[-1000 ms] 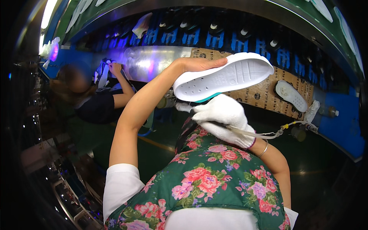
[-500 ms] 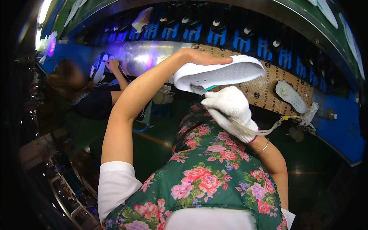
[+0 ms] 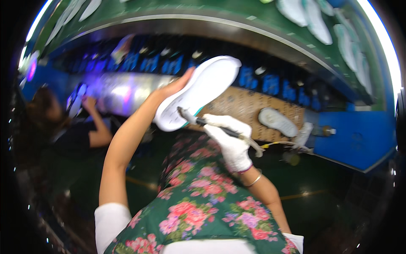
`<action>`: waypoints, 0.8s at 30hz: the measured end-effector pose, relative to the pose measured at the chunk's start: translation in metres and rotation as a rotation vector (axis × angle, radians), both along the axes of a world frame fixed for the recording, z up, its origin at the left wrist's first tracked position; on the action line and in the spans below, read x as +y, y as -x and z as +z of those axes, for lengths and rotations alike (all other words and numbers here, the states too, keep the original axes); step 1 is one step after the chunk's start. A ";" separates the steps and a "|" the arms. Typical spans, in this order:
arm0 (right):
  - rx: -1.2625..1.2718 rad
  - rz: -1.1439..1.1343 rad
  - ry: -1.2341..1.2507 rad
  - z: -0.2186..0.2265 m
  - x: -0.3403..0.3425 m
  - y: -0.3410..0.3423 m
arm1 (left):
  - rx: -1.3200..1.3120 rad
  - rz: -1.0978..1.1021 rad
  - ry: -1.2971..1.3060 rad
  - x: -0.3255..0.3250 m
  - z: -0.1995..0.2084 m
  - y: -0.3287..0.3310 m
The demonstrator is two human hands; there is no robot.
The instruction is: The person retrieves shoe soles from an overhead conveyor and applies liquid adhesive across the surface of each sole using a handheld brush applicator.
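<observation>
A white shoe sole (image 3: 207, 82) is tilted up before me, its pale inner face showing and a teal strip along its near edge. My bare left hand (image 3: 181, 84) grips it by the far left edge, fingers partly hidden behind it. My right hand (image 3: 232, 142), in a white knit glove, is closed round the dark handle of a brush (image 3: 198, 121) with a thin tube trailing from it. The grey bristles lie against or just over the sole's lower left end; contact is hard to tell through the blur.
Brown printed cardboard (image 3: 241, 106) covers part of the bench, with another pale sole (image 3: 278, 122) on it. A clear bottle (image 3: 325, 131) stands at right. Behind run blue holders (image 3: 270, 84) and a green upper shelf (image 3: 169, 9) with white soles. A co-worker (image 3: 91, 120) sits at left.
The sole has been turned so more of its inner face shows. My right hand and brush have swung, bringing the bristles over the sole's lower end. The whole view has shifted.
</observation>
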State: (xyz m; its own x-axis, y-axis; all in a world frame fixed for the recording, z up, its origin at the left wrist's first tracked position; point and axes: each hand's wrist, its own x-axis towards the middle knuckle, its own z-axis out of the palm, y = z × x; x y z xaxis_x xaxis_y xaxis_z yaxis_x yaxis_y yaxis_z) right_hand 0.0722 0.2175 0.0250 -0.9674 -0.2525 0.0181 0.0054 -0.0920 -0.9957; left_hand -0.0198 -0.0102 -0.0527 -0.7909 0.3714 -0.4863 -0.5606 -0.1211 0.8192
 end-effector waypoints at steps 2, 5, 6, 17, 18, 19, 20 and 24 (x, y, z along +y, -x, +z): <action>0.043 -0.078 -0.036 -0.004 0.010 0.011 | -0.280 0.259 -0.162 0.019 0.020 -0.014; 0.285 -0.108 -0.133 -0.002 0.011 0.025 | -0.171 0.236 -0.524 0.009 -0.019 -0.047; 0.367 -0.112 -0.189 0.003 0.012 0.030 | -0.109 0.177 -0.618 0.011 -0.032 -0.055; 0.665 0.041 -0.244 0.002 0.021 0.038 | -0.116 0.168 -0.180 0.020 -0.020 -0.081; 0.685 0.022 -0.222 0.003 0.020 0.035 | -0.131 0.205 -0.232 0.015 -0.029 -0.086; 0.677 0.018 -0.219 0.003 0.020 0.031 | -0.174 0.333 -0.506 0.012 -0.033 -0.095; 0.664 0.026 -0.199 0.002 0.019 0.026 | -0.214 0.463 -0.782 0.010 -0.033 -0.103; 0.762 -0.023 -0.203 0.015 0.019 0.013 | -0.120 0.577 -0.896 0.040 0.047 -0.111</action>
